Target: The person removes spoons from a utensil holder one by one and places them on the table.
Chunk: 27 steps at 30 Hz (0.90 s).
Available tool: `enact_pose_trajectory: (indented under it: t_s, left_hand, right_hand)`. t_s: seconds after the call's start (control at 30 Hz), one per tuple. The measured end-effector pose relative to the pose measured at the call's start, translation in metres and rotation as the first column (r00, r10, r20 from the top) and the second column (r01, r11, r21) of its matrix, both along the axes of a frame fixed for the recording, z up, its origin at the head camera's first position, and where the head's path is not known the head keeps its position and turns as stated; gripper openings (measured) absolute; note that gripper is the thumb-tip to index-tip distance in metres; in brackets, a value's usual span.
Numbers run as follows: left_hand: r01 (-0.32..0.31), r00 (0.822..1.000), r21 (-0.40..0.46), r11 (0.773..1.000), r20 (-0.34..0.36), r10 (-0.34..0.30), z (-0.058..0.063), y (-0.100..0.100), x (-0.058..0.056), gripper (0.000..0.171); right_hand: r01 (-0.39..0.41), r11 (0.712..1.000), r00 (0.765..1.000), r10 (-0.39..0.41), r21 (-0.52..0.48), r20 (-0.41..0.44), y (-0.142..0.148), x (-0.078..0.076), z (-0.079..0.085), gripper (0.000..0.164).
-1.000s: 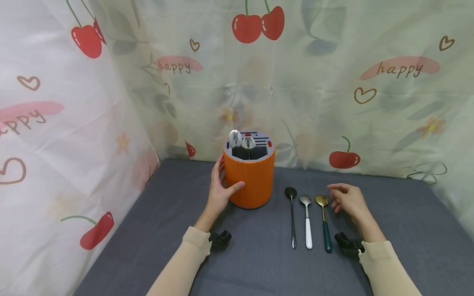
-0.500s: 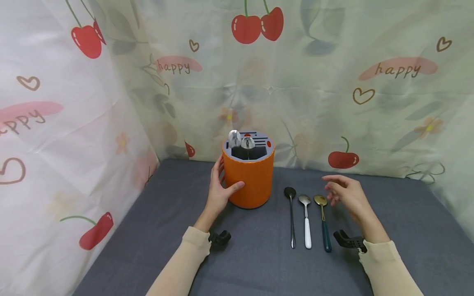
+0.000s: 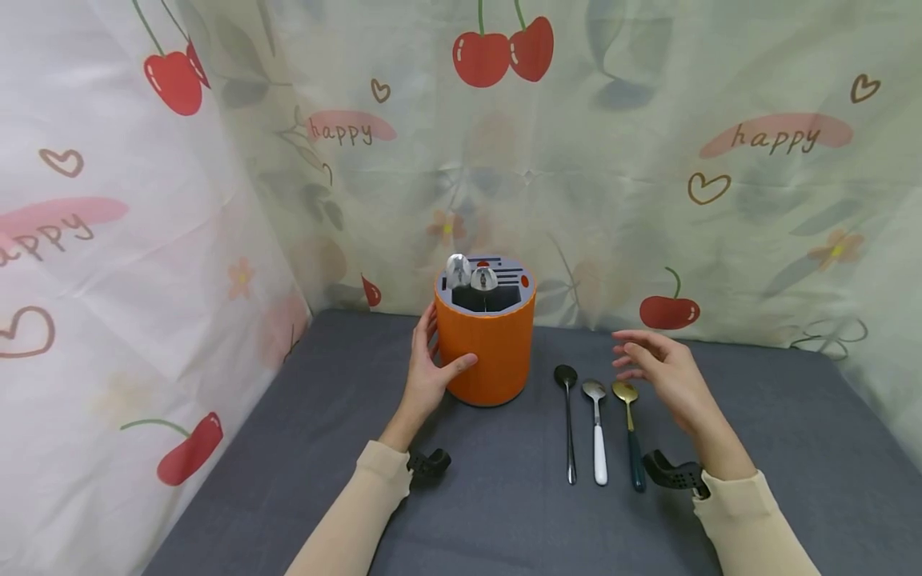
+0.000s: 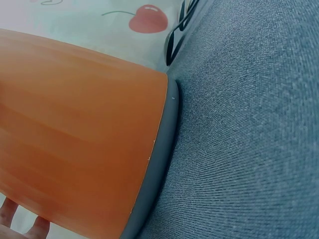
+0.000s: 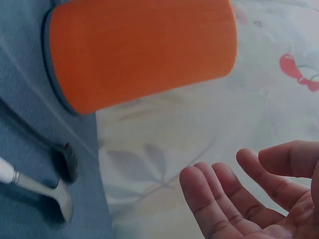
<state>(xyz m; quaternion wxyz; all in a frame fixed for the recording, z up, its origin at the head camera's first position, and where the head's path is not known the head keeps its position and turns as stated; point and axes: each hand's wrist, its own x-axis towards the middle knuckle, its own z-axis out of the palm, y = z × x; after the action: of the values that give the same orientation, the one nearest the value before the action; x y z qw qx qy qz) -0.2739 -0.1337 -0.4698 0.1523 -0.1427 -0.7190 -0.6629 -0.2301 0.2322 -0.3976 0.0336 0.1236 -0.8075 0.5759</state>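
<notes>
An orange cylindrical utensil holder (image 3: 486,356) stands upright on the grey cloth, its grey top divided into slots and wells. My left hand (image 3: 425,378) holds its left side, thumb across the front and fingers behind. Two shiny silver spoon heads, one taller (image 3: 457,272) and one shorter (image 3: 484,278), stick out of the top. To its right lie a black spoon (image 3: 566,376), a silver spoon with white handle (image 3: 599,450) and a gold spoon with dark green handle (image 3: 635,452). My right hand (image 3: 668,374), fingers loosely bent and holding nothing, hovers near the gold spoon's head.
A grey cloth (image 3: 497,512) covers the table. Behind and to the left hang pale curtains (image 3: 605,208) printed with cherries, hearts and lettering, meeting the table's back edge close behind the holder. Each wrist wears a black strap mount (image 3: 673,470).
My right hand has moved left and slightly away from me, from the right of the gold spoon to over its head. The left hand and holder stay put.
</notes>
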Motion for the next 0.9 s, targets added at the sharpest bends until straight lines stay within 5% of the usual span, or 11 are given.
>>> enact_pose_trajectory:
  t_s: [0.9]
  left_hand:
    - [0.002,1.0,0.001,1.0,0.014,-0.002,0.0,0.001,0.0,0.099]
  right_hand:
    - [-0.075,0.997,0.992,0.071,-0.028,-0.103,-0.035,-0.008,0.037,0.036]
